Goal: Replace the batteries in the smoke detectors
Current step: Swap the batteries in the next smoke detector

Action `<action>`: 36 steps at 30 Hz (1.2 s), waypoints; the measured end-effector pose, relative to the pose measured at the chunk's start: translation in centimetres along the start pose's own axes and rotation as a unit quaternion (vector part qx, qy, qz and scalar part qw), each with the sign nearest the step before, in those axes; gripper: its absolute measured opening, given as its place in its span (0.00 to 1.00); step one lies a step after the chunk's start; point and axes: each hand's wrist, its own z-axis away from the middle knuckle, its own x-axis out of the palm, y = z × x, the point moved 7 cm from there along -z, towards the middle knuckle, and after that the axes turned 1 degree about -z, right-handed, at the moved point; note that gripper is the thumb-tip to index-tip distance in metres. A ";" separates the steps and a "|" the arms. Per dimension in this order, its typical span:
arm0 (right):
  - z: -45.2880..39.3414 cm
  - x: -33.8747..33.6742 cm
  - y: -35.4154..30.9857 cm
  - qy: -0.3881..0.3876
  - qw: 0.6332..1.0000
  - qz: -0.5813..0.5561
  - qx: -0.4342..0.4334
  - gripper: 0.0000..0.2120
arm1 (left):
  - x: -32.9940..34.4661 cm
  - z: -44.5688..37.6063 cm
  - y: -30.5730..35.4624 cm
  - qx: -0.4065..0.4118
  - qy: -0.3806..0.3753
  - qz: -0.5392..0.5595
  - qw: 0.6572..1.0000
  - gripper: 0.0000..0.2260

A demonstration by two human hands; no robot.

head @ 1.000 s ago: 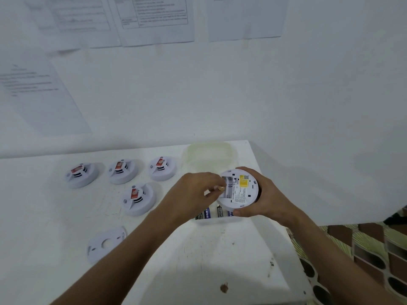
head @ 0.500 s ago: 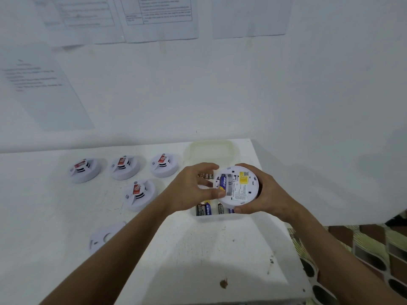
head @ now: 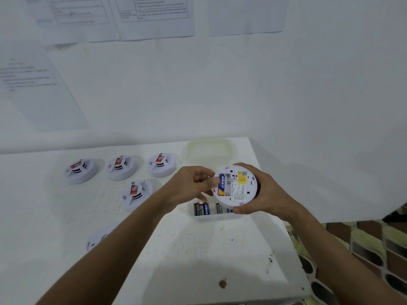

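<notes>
Just right of the frame's centre, I have my right hand (head: 262, 194) curled round the rim of the smoke detector (head: 236, 187), held back-side up above the battery tray (head: 211, 216). In its open bay sits a blue and yellow battery (head: 222, 186), lying along the left slot. My left hand (head: 191, 186) comes in from the left, its fingertips (head: 212, 180) pressing against the battery's upper end; the other fingers are bent loosely and I cannot tell whether they hold anything.

I judge the step to be seating this cell. To do it well, I want the spring end compressed first, then the free end pushed down flat until it sits level with the bay's edge. I keep the right hand's grip firm so the detector does not rock under the push. Polarity is worth checking against the bay's markings, which are too small for me to read here.

The slot beside the battery looks vacant, so a second cell from the tray below probably follows. Four other detectors (head: 136, 193) wait on the white table (head: 198, 260) at centre left, and a loose cover plate (head: 97, 238) lies at lower left.
</notes>
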 end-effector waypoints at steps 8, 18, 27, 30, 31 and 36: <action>1.6 -1.4 1.9 0.025 0.999 -0.002 0.022 0.41 | 0.6 -2.4 -2.4 -0.004 -0.017 -0.512 0.859 0.20; 2.7 -1.9 2.9 0.029 0.999 -0.009 0.029 0.41 | 3.0 -4.5 -3.0 -0.021 -0.091 -0.651 0.754 0.21; 3.0 -2.2 3.6 0.035 0.999 -0.007 0.034 0.41 | 3.2 -4.7 -3.2 -0.028 -0.064 -0.620 0.781 0.18; 2.9 -2.1 3.5 0.035 0.999 -0.006 0.032 0.40 | 3.2 -4.7 -3.3 -0.024 -0.051 -0.600 0.798 0.19; 2.9 -2.0 3.4 0.036 0.999 -0.004 0.031 0.40 | 3.2 -4.7 -3.3 -0.022 -0.049 -0.595 0.802 0.19; 2.7 -1.8 3.4 0.037 0.999 0.004 0.030 0.40 | 3.4 -4.6 -3.3 -0.006 -0.046 -0.569 0.821 0.16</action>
